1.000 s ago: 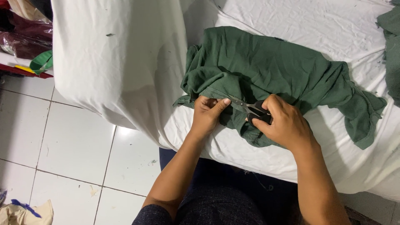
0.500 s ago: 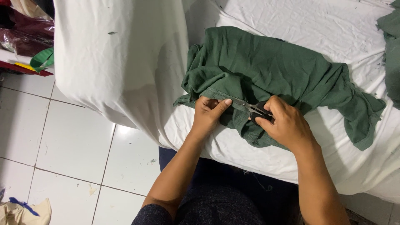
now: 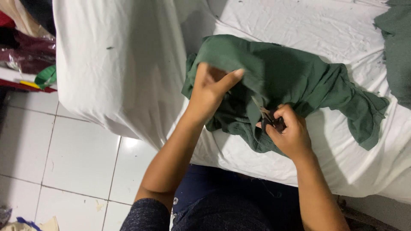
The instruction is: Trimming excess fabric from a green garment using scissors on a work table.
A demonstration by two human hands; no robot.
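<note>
fingers (image 3: 222, 81) under green cloth (image 3: 291, 77), scissors (image 3: 267, 117) just beside

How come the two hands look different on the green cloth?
The left hand is spread with the thumb sticking out, lifting a fold of the green cloth; the right hand is curled tight. The left hand holds only cloth; the right hand grips small scissors. The left hand sits higher on the cloth; the right hand is at its lower edge. Both are bare and touch the same cloth on the white sheet.

left hand (image 3: 209, 92) lifted, raising green cloth (image 3: 282, 81) | right hand (image 3: 289, 134) shifted right with scissors (image 3: 264, 115)
</note>
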